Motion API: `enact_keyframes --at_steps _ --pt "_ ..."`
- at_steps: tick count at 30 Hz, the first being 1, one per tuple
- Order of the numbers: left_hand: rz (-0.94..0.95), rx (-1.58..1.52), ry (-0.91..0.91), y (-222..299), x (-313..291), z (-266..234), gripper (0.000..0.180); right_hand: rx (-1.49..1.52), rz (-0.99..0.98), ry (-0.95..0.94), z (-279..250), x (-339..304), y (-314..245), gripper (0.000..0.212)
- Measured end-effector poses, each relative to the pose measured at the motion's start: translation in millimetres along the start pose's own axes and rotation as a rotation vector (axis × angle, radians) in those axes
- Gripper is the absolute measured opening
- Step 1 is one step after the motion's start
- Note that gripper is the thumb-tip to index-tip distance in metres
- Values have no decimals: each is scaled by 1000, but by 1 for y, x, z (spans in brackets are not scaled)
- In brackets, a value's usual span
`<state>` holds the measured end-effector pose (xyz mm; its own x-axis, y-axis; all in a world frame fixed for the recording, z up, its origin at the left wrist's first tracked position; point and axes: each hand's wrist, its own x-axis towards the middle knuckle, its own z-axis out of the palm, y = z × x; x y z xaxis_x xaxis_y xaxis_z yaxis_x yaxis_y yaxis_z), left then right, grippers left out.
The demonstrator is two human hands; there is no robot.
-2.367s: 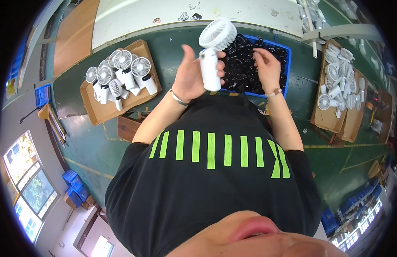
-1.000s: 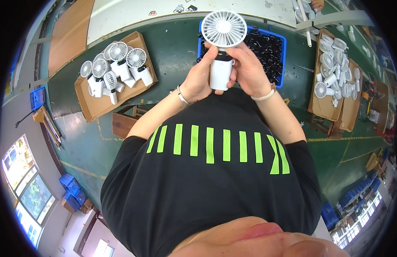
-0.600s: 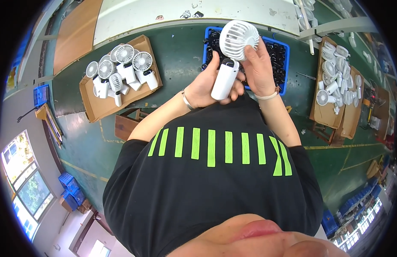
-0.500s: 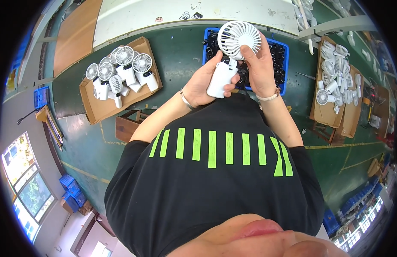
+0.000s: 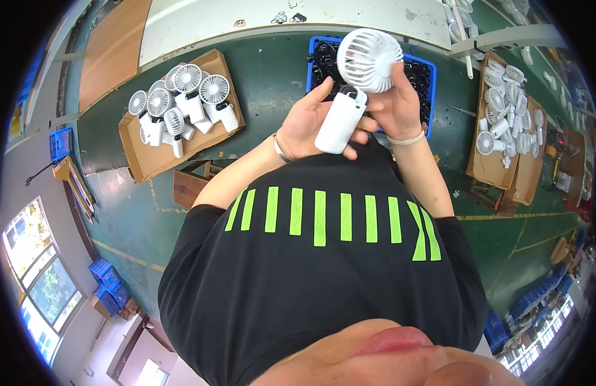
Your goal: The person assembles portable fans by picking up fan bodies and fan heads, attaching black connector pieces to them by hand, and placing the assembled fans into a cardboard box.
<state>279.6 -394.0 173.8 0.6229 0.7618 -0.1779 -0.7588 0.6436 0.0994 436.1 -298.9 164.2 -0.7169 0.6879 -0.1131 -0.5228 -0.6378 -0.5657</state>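
A white handheld fan (image 5: 337,122) is tilted in front of my chest, its round grille head (image 5: 370,59) up and its handle slanting down left. My right hand (image 5: 401,106) grips the head's right edge, thumb in front and the other fingers mostly hidden behind. Under the handle lies my left hand (image 5: 302,125), open, with the thumb lifted away and spread fingertips showing past the handle's right side. A dark fitting shows at the neck between head and handle. Behind the fan, a blue tray (image 5: 432,96) holds many small black parts (image 5: 324,61).
On the green table (image 5: 272,71), a cardboard tray (image 5: 140,168) of white fans stands at left. More fans fill cardboard trays (image 5: 486,168) at right. A thin tool (image 5: 461,110) lies near those. Beyond the table's far side runs a white board (image 5: 349,14). A wooden stool (image 5: 190,188) stands below.
The fan has shifted slightly right and its head has turned, showing more of its side. My left thumb and fingers have loosened from the handle; my right thumb has moved to the head's edge.
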Motion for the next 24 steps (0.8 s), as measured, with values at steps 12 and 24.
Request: enact_keyframes --at_steps 12,24 --pt "844 1166 976 11 -32 -52 47 -1698 -114 321 -73 -17 59 19" --pt "1257 968 2272 72 -262 -162 48 -1679 -1 248 -60 -25 96 18"
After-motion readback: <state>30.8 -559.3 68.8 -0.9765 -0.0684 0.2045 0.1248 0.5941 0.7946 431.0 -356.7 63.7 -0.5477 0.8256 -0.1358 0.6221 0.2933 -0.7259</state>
